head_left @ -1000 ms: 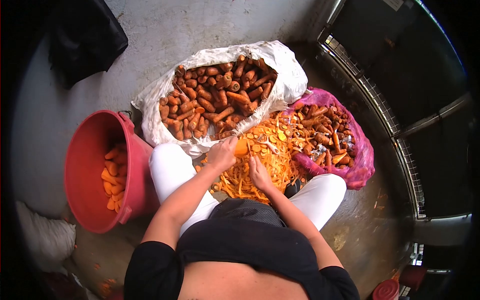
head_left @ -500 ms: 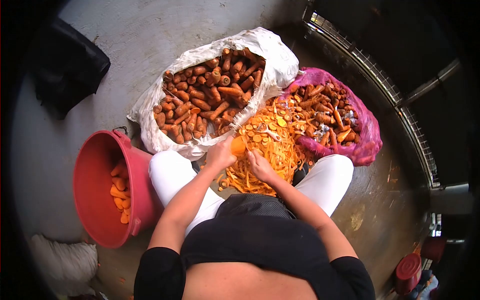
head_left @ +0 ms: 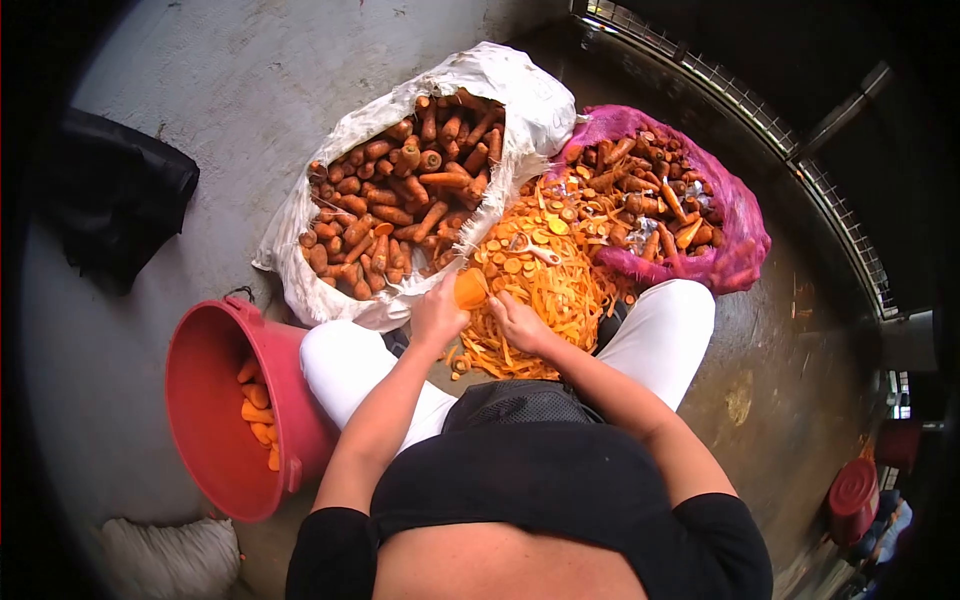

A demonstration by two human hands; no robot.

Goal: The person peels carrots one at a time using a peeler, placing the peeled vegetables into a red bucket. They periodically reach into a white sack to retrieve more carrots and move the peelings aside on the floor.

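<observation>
My left hand (head_left: 438,314) is closed around a thick, peeled orange carrot (head_left: 470,289). Close against the carrot's right end is my right hand (head_left: 520,324), its fingers pinched together; what they grip is too small to make out. Beneath both hands spreads a heap of carrot peelings (head_left: 545,300) with cut round slices on top. A white tool that looks like a peeler (head_left: 537,250) lies on that heap. Beyond my left hand, an open white sack (head_left: 290,270) holds many unpeeled carrots (head_left: 400,200).
A pink mesh sack (head_left: 745,235) with carrot ends and scraps stands to the right. On the left, a red tub (head_left: 215,440) holds peeled carrots (head_left: 258,410). Black cloth (head_left: 130,190) hangs at far left; a pale sack (head_left: 175,560) lies below. Another red bucket (head_left: 853,490) is lower right.
The view has shifted slightly, so the sacks and tub appear displaced. My hands stay together at the carrot, which is still in my left hand.
</observation>
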